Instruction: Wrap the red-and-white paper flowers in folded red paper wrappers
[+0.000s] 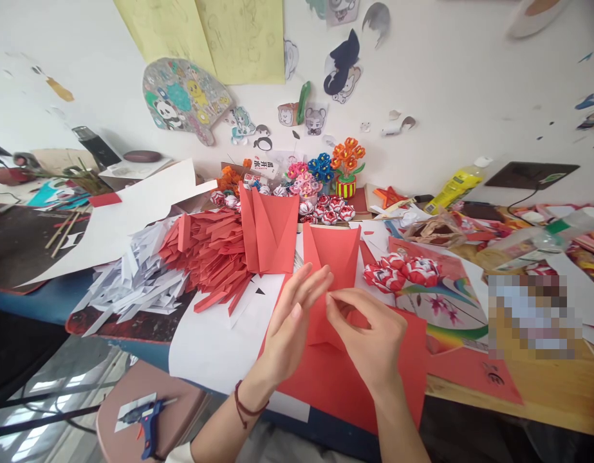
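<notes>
My left hand (289,328) is raised over the front of the table, its fingers stretched out and slightly spread, holding nothing I can see. Beside it, my right hand (371,337) is closed, thumb and fingertips pressed together; whatever is in the pinch, if anything, is hidden. Just behind both hands stands a folded red paper piece (334,247), its lower part partly covered by them. Another folded red paper piece (277,235) is upright to its left. Beneath the hands lies a large red paper sheet (345,392) on the table's front edge.
To the left are piles of folded red strips (207,254) and white strips (137,273). Red-and-white paper flowers (403,271) lie right, near a yellow bottle (458,185). A potted orange flower (347,164) stands behind. A glue gun (152,424) rests on a stool (116,392).
</notes>
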Motion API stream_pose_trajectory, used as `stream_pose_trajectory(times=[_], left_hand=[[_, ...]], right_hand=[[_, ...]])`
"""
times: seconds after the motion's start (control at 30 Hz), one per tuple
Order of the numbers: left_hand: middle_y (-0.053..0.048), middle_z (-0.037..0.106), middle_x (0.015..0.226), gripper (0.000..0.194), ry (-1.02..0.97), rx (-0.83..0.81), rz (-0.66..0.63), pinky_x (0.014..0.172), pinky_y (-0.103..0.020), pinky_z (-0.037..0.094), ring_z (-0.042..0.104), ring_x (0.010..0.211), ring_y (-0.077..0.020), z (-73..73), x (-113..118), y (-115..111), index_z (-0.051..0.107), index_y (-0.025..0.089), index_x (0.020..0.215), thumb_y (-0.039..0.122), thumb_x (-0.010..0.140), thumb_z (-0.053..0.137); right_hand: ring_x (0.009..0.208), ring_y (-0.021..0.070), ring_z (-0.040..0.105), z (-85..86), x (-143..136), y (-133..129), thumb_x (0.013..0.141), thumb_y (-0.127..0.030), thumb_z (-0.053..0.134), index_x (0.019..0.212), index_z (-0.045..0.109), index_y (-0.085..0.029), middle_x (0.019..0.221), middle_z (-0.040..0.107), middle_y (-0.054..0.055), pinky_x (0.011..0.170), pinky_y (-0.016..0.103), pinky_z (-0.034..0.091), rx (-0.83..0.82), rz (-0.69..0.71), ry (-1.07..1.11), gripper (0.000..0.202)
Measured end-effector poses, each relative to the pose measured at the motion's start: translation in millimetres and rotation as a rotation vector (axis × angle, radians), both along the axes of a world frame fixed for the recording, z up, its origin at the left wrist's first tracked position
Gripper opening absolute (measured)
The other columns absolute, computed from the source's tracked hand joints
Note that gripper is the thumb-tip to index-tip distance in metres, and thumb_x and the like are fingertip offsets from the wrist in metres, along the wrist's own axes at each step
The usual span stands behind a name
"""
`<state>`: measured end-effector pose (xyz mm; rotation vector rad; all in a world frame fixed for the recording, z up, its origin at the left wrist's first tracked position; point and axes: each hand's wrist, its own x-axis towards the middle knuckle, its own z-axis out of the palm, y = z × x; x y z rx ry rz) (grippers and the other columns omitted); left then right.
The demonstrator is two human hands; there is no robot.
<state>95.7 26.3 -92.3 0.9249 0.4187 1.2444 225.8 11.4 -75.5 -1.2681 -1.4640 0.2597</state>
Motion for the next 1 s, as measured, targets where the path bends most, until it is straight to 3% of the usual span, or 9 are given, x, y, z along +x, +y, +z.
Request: stream_pose_trajectory(times=[0.37, 0.73, 1.0], left_hand=[[-0.003, 0.039, 0.157, 0.043, -0.171, -0.194, -0.092, 0.121, -0.044, 0.023, 0.032, 0.147, -0.0289, 11.6, -3.5, 2.8, 0.048, 0.032, 0.144, 0.036, 0.103, 0.035], [-0.001, 0.037, 0.158, 0.043, -0.221, -0.237, -0.140, 0.122, -0.043, 0.020, 0.032, 0.147, -0.0283, 15.3, -6.1, 4.0, 0.048, 0.032, 0.144, 0.035, 0.103, 0.034], [0.001, 0.035, 0.159, 0.044, -0.267, -0.279, -0.171, 0.122, -0.041, 0.020, 0.033, 0.146, -0.0276, 18.5, -7.6, 4.8, 0.048, 0.031, 0.144, 0.035, 0.104, 0.031]], right_hand=[[0.066, 0.0113, 0.064, -4.9, 0.5, 2.2, 0.087, -0.008, 0.066, 0.094, 0.068, -0.021, 0.081, 0.071, 0.001, 0.067, 0.024, 0.053, -0.002, 0.065, -0.054, 0.014], [0.072, 0.0132, 0.068, -4.5, 7.3, 6.0, 0.088, -0.004, 0.064, 0.095, 0.067, -0.021, 0.084, 0.073, 0.002, 0.071, 0.024, 0.054, 0.081, 0.080, -0.162, 0.019], [0.072, 0.0153, 0.070, -1.8, 8.7, 6.6, 0.089, -0.006, 0.062, 0.094, 0.067, -0.023, 0.084, 0.074, 0.003, 0.071, 0.026, 0.055, 0.110, 0.016, -0.190, 0.019]])
